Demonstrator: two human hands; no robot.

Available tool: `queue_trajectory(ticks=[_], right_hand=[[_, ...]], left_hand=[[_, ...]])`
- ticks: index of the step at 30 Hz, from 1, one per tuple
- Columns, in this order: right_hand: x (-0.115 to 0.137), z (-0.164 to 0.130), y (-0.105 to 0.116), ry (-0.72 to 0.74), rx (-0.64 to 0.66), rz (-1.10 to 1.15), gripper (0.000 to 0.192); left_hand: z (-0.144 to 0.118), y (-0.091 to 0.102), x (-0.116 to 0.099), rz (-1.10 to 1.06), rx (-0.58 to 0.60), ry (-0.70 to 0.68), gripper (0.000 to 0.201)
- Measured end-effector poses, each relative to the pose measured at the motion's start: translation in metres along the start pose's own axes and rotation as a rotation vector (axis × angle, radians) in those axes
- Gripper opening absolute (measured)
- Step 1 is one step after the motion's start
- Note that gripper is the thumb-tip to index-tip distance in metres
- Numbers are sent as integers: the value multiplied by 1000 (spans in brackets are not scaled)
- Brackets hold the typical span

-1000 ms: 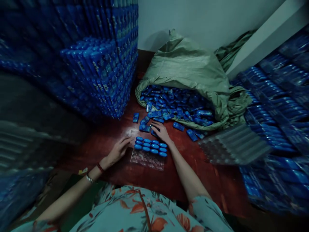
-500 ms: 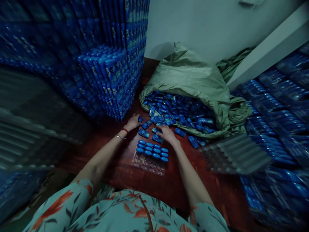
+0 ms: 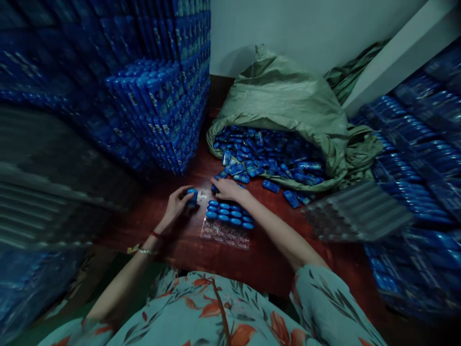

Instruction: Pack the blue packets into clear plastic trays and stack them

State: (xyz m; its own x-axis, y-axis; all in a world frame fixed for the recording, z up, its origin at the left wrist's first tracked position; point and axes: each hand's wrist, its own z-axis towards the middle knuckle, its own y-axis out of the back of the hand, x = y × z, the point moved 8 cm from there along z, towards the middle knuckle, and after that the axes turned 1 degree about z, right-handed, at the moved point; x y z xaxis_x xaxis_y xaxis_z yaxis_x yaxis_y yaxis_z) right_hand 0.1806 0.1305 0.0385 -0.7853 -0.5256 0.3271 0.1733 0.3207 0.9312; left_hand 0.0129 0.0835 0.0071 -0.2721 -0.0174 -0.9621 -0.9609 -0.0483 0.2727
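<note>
My left hand pinches a small blue pack between thumb and fingers, left of the clear plastic tray. Upright blue packs with rounded ends stand in rows in the tray's far part; its near part shows bare pockets. My right hand reaches across just beyond the tray, its fingers closed on another small blue pack, partly hidden by the hand. Loose blue packs lie past my right hand, at the mouth of a green woven sack full of them.
Tall stacks of filled blue trays rise at the left, and more stacks stand at the right. Stacked clear trays are at the near left. Another clear tray stack lies right on the red tabletop.
My left hand has drawn back leftward and nearer with a blue pack. My right hand has moved left over the loose packs beyond the tray. The view has shifted slightly.
</note>
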Motion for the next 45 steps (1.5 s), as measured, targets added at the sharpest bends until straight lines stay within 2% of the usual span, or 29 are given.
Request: queue_trajectory(ticks=[2, 3, 5, 6, 8, 11, 12, 14, 18, 21, 25, 31, 36, 38, 41, 45], right_hand=[[-9, -22, 23, -17, -130, 106, 38], [-15, -38, 38, -40, -247, 221, 35], [-31, -82, 61, -133, -469, 489, 32], [-38, -106, 65, -189, -526, 613, 31], [-42, -146, 54, -286, -494, 826, 32], [-32, -190, 19, -375, -358, 973, 36], [-28, -201, 7, -399, -344, 982, 36], [-25, -216, -13, -456, -399, 960, 35], [-18, -236, -28, -516, -696, 720, 20], [-5, -240, -30, -443, -846, 557, 13], [3, -237, -34, -329, -898, 437, 15], [4, -235, -34, -241, -857, 309, 20], [13, -224, -37, -164, -669, 200, 29], [17, -216, -39, -192, -537, 102, 33], [24, -204, -37, -254, -336, -82, 37], [32, -192, -31, -315, -141, -198, 41]], left_hand=[[-29, 5, 3, -78, -2, 70, 40], [-42, 5, 3, -97, -1, 89, 40], [-63, 1, 0, -93, -2, 88, 39], [-71, -2, -3, -72, 1, 70, 37], [-82, -10, -10, 0, 10, 6, 32], [-86, -20, -22, 123, 44, -136, 23], [-86, -22, -25, 163, 59, -183, 21], [-84, -26, -31, 255, 101, -285, 17], [-89, -37, -44, 505, 237, -566, 23], [-96, -46, -51, 638, 329, -717, 34], [-96, -55, -60, 725, 455, -767, 30], [-101, -73, -69, 911, 644, -812, 22], [-107, -88, -62, 1009, 708, -814, 22], [-107, -85, -60, 984, 658, -835, 25], [-107, -70, -60, 890, 502, -903, 35], [-102, -54, -57, 722, 348, -913, 41]])
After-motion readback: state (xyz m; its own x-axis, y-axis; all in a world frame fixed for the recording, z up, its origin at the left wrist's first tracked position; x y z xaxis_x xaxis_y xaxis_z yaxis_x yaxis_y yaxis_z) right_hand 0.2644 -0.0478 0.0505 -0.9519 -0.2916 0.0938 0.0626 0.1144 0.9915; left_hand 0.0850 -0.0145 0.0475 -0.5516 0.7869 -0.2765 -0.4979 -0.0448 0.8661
